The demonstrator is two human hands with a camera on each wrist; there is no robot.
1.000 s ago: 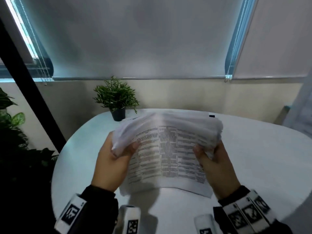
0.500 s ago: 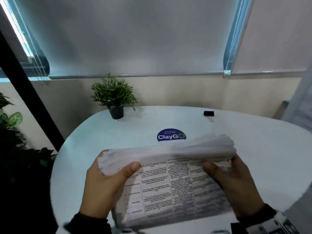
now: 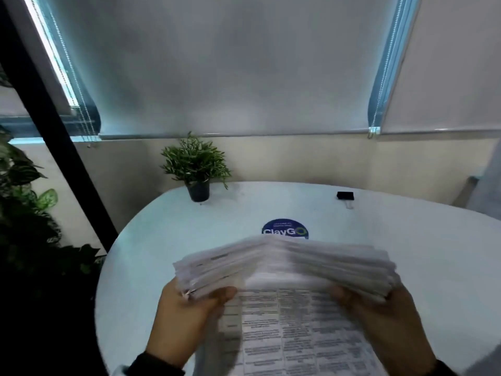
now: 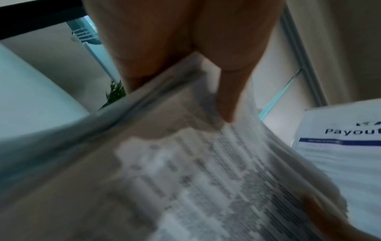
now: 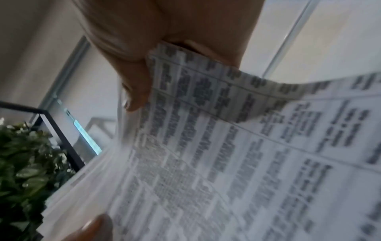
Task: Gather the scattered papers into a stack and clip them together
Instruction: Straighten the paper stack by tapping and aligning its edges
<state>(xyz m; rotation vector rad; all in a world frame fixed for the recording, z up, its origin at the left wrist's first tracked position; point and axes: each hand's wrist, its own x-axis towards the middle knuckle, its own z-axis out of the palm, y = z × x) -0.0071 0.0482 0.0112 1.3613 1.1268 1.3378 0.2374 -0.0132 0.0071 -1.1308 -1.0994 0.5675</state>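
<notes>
1 stack of papers (image 3: 287, 264), thick, too many sheets to count, held up above the white round table (image 3: 406, 253) near its front edge. Top sheet printed with a table of dense black text in columns, print blurred and unreadable. Far edges of the sheets fanned and uneven, not squared. In the right wrist view, 1 corner of the top sheet curled over.

2 hands on the stack, 1 at each side. Left hand (image 3: 184, 318) curled round the left edge, thumb on the printed face, fingers underneath. Right hand (image 3: 385, 324) gripping the right edge the same way, thumb on top, fingers hidden below the sheets.

1 black binder clip (image 3: 345, 196) lying on the far right part of the table, well apart from the stack, its wire handles toward the viewer. 1 round blue sticker (image 3: 284, 229) reading "ClayGo" on the tabletop just beyond the stack, partly covered by the paper edge.

1 small potted plant (image 3: 195, 169) in a black pot at the far left of the table. Leafy plants (image 3: 24, 196) off the table at the left. 2 lowered roller blinds (image 3: 230, 63) behind. In the left wrist view, 1 further printed sheet (image 4: 348, 154) with a blue bar at the right; where it lies unclear.
</notes>
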